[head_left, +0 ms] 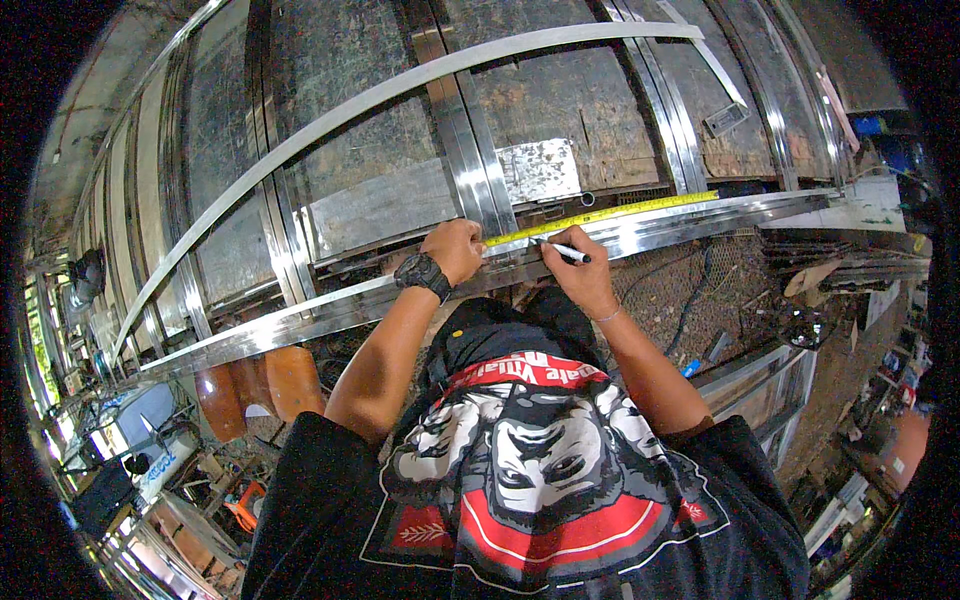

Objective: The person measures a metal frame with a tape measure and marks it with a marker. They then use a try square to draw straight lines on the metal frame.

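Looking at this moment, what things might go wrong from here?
The yellow tape seems held by the left hand at one end only, so it may slide along the shiny metal bar and spoil the measurement. The marker in the right hand might skid on that smooth surface, misplacing a mark.

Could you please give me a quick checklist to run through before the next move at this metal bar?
1. Yellow tape measure laid lengthwise along the metal bar: ok.
2. Left hand steadying the tape's left end: ok, fingers are on it.
3. Tape's right end held: not ok, neither hand is on it.
4. Marker gripped in the right hand, tip toward the bar: ok.
5. Marker tip touching the bar: cannot tell at this angle.
6. Tape's left tip lined up: cannot tell, the left hand covers that spot.
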### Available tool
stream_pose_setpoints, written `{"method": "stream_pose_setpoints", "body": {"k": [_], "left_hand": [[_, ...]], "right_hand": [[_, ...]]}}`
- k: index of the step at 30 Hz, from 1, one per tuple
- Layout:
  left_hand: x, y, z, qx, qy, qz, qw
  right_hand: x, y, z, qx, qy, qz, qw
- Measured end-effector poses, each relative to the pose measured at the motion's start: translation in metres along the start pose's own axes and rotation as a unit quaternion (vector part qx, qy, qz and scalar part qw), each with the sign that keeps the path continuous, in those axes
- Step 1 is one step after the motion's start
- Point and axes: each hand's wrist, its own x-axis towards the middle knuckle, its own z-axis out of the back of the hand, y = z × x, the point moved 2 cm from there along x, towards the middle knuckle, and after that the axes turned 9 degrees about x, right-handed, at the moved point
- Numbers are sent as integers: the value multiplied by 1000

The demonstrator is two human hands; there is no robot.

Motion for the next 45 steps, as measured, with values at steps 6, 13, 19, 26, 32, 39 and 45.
{"method": "stream_pose_setpoints", "body": {"k": [6,13,19,26,32,39,45], "left_hand": [[2,3,-3,2,-6,-9,1000],[1,-1,1,8,10,1,1000],[-2,-4,5,24,-5,-2,1000],[3,-2,5,42,14,-11,999],[1,7,-5,28,-21,-11,999],[-3,3,2,9,-19,-31,999],[-14,-2,0,-8,-68,1,998]], "right_hand": [[-5,-3,5,101,-61,-77,990],[-20,12,35,175,-222,-71,957],[-21,30,52,126,-301,29,945],[-20,18,54,-94,-259,93,957],[-50,17,40,-151,-182,134,962],[-56,19,50,-241,-152,127,950],[-41,14,74,-295,-128,136,937]]}}
